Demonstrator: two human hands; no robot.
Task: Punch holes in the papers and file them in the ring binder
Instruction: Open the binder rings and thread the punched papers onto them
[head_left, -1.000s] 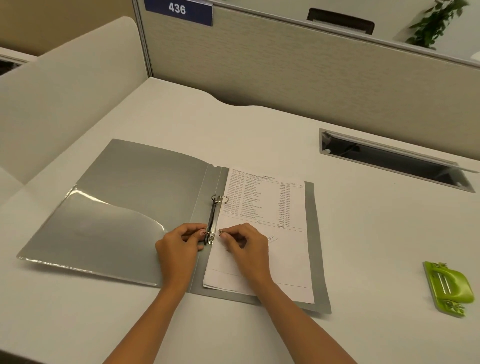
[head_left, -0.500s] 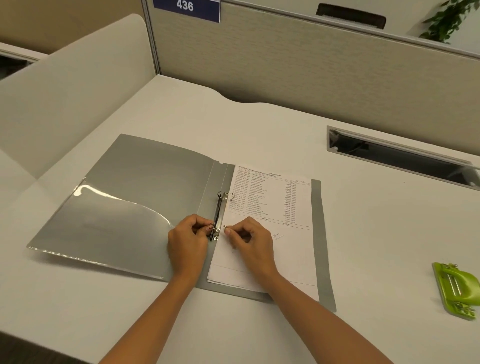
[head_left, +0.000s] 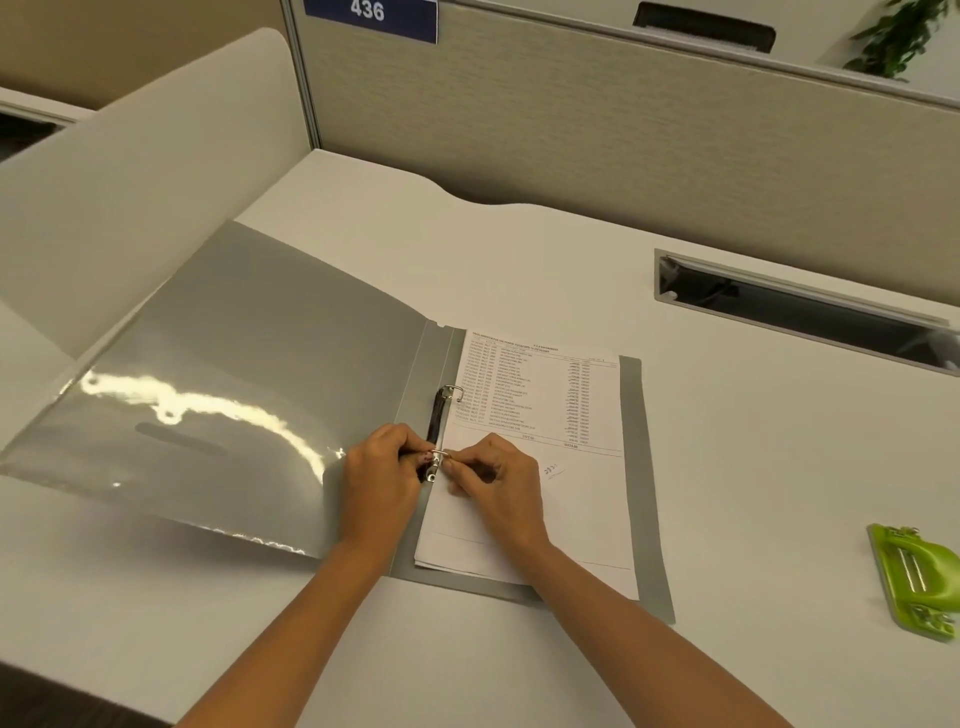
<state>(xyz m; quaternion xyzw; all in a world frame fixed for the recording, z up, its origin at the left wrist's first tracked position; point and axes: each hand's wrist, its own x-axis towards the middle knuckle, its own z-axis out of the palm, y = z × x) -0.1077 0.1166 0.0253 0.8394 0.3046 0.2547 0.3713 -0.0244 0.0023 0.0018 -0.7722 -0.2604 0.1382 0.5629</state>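
A grey ring binder (head_left: 249, 374) lies open on the white desk, with a clear pocket on its left cover. A stack of printed papers (head_left: 561, 415) rests on its right half, threaded on the far metal ring (head_left: 453, 392). The near ring (head_left: 439, 454) sits between my two hands. My left hand (head_left: 382, 478) pinches its left half and my right hand (head_left: 498, 483) pinches its right half, resting on the papers. The two halves look joined. A green hole punch (head_left: 917, 582) lies at the desk's right edge.
A cubicle partition (head_left: 623, 145) with a blue "436" sign (head_left: 370, 15) runs along the back. A white side divider (head_left: 135, 171) stands on the left. A cable slot (head_left: 800, 306) is cut into the desk at the right rear.
Both hands stayed on the near ring, with fingertips pressed closer together; the ring halves look closed now. The camera view shifted slightly.
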